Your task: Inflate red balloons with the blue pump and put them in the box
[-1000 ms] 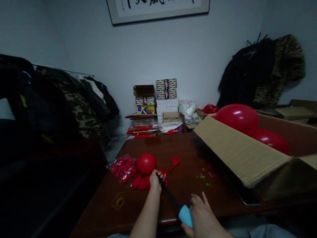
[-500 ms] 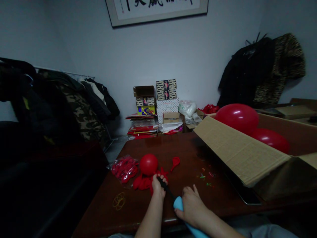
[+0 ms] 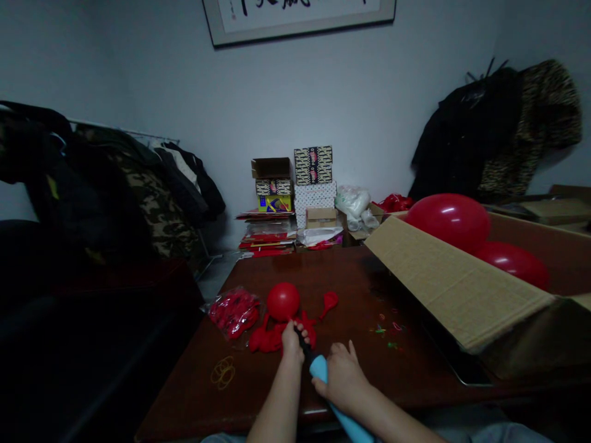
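A partly inflated red balloon (image 3: 283,301) stands just beyond my left hand (image 3: 294,339), at the tip of a hand balloon pump. My left hand is closed round the pump's black front end; the balloon's neck is hidden by the fingers. My right hand (image 3: 342,378) grips the pump's light blue barrel (image 3: 319,368), with one finger raised off it. Flat red balloons (image 3: 265,339) lie on the table beside and behind my left hand. One more uninflated balloon (image 3: 329,301) lies apart to the right.
A clear bag of red balloons (image 3: 234,312) lies at the left, with yellow rings (image 3: 223,373) nearer me. Small coloured bits (image 3: 388,332) are scattered right of my hands. An open cardboard box (image 3: 462,283) holding large inflated balloons (image 3: 450,221) stands at the right, beside a dark flat device (image 3: 462,363).
My right hand has pushed the blue barrel up towards my left hand, so less of the black rod shows between them. The view has shifted slightly.
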The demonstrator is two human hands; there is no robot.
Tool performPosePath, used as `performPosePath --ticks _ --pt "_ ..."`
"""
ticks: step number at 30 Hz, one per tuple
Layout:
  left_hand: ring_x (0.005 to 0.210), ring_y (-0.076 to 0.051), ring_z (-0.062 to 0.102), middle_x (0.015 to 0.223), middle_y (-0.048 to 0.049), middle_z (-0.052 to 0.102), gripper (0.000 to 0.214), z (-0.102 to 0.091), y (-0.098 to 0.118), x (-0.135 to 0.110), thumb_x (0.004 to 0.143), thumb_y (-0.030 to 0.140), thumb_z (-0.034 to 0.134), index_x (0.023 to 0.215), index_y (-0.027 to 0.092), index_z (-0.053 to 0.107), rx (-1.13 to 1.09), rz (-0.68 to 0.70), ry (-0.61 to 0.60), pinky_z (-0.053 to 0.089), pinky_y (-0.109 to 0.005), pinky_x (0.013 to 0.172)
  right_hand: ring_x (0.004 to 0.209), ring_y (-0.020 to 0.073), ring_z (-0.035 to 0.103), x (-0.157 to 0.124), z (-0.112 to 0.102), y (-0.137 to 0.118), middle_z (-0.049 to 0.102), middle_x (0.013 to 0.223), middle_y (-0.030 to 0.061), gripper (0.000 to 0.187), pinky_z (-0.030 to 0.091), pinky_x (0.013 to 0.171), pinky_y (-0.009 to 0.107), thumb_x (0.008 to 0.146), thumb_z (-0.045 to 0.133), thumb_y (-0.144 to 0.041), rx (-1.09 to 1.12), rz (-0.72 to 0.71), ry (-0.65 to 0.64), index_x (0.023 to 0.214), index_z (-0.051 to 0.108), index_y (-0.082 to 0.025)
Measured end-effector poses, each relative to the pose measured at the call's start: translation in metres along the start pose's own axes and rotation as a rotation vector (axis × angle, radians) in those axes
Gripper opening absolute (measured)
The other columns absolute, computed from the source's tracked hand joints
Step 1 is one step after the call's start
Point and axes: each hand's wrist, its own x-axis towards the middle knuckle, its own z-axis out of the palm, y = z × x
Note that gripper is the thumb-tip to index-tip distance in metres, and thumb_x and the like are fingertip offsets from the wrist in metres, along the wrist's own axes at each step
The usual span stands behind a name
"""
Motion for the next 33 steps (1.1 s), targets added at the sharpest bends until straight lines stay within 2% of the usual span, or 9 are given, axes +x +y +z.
performPosePath --ticks 4,8,11,16,22,25,28,33 --pt "0.033 -0.006 0.034 0.05 0.0061 0.037 0.019 0.002 0.006 0.001 0.084 0.027 0.044 0.067 0.02 0.036 -0.003 -0.001 0.055 0.019 -0.017 0.033 0.112 0.0317 0.044 -0.034 -0.002 0.017 0.057 0.111 0.0192 0.055 0.009 0.107 0.045 0.071 0.05 -0.051 0.01 -0.023 -0.025 0.1 0.065 -0.007" --pt "0.032 -0.006 0.032 0.049 0.0064 0.035 0.02 0.006 0.009 0.0 0.085 0.026 0.04 0.066 0.02 0.035 -0.031 -0.049 0.051 0.019 -0.017 0.033 0.114 0.0327 0.043 -0.061 -0.004 0.036 0.057 0.114 0.0207 0.056 0.006 0.107 0.047 0.07 0.051 -0.051 -0.013 -0.036 -0.086 0.101 0.065 -0.007" --pt "0.033 -0.006 0.033 0.05 0.006 0.035 0.02 0.009 0.005 -0.001 0.085 0.024 0.04 0.066 0.02 0.036 -0.055 -0.064 0.017 0.02 -0.017 0.033 0.119 0.0332 0.039 -0.07 -0.007 0.045 0.053 0.12 0.0219 0.057 0.003 0.108 0.047 0.069 0.052 -0.051 -0.021 -0.035 -0.099 0.103 0.064 -0.007" --pt "0.036 -0.006 0.035 0.053 0.0047 0.039 0.017 0.013 0.001 -0.004 0.084 0.022 0.042 0.069 0.019 0.038 -0.099 -0.026 -0.015 0.022 -0.017 0.034 0.122 0.0313 0.036 -0.073 -0.018 0.042 0.052 0.122 0.0191 0.052 0.002 0.108 0.044 0.069 0.053 -0.049 0.012 -0.007 -0.007 0.1 0.065 -0.009" --pt "0.037 -0.006 0.036 0.054 0.0045 0.039 0.017 0.011 0.004 -0.01 0.086 0.023 0.042 0.069 0.019 0.04 -0.12 -0.018 -0.038 0.024 -0.017 0.035 0.121 0.0319 0.037 -0.06 -0.026 0.027 0.054 0.118 0.0195 0.052 0.004 0.108 0.046 0.072 0.048 -0.049 -0.007 -0.014 -0.002 0.1 0.065 -0.008" --pt "0.04 -0.008 0.039 0.055 0.0036 0.041 0.018 0.008 0.001 -0.013 0.086 0.023 0.043 0.069 0.019 0.041 -0.123 -0.022 -0.05 0.028 -0.018 0.038 0.124 0.0321 0.034 -0.041 -0.021 0.022 0.054 0.119 0.0192 0.053 0.003 0.107 0.047 0.072 0.048 -0.051 -0.047 -0.019 0.02 0.1 0.066 -0.009" --pt "0.044 -0.01 0.044 0.055 0.0031 0.044 0.017 0.005 -0.003 -0.016 0.085 0.024 0.044 0.069 0.019 0.041 -0.112 -0.019 -0.053 0.038 -0.022 0.044 0.128 0.0325 0.027 -0.017 -0.013 0.018 0.054 0.118 0.0189 0.053 0.001 0.107 0.048 0.071 0.048 -0.053 -0.095 -0.046 0.048 0.097 0.067 -0.011" --pt "0.048 -0.011 0.048 0.054 0.0036 0.046 0.019 0.007 -0.001 -0.021 0.084 0.03 0.047 0.07 0.019 0.042 -0.049 -0.06 -0.07 0.048 -0.033 0.06 0.128 0.0316 0.027 0.013 -0.001 0.006 0.055 0.118 0.0157 0.056 -0.001 0.106 0.049 0.071 0.049 -0.052 -0.068 -0.073 0.092 0.111 0.061 -0.016"
